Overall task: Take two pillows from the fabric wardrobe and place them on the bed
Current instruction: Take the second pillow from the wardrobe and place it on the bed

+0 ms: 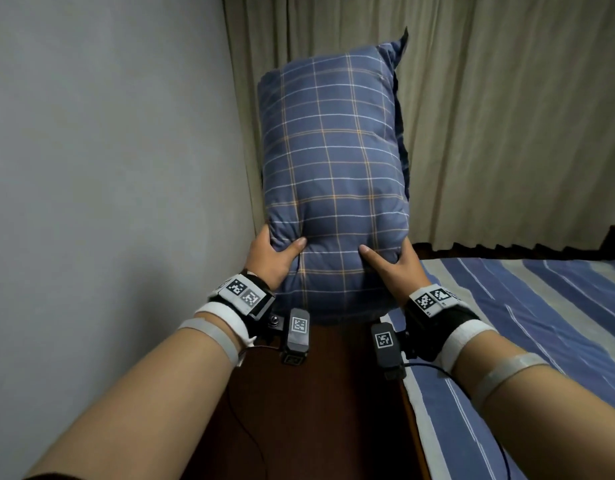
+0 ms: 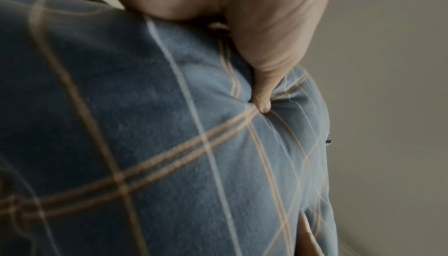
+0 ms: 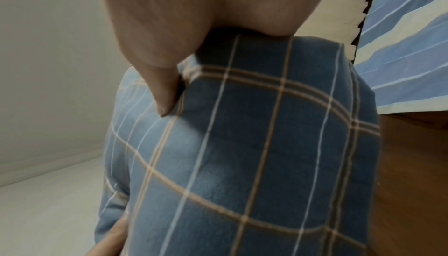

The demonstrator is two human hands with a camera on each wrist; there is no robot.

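Note:
A blue plaid pillow (image 1: 333,161) with white and tan lines is held up in the air in front of me, long side upright. My left hand (image 1: 274,252) grips its lower left side, thumb pressed into the front. My right hand (image 1: 390,263) grips the lower right side the same way. In the left wrist view my left hand (image 2: 254,49) digs its thumb into the pillow (image 2: 157,154). The right wrist view shows my right hand (image 3: 164,79) pressing its thumb into the pillow (image 3: 242,164). The fingers behind the pillow are hidden. The bed (image 1: 541,323), with a blue and grey striped sheet, lies to the right.
A grey wall (image 1: 108,168) stands on the left and beige curtains (image 1: 489,116) hang behind the pillow. A dark wooden surface (image 1: 316,410) lies below my wrists, beside the bed's edge. No wardrobe or second pillow is in view.

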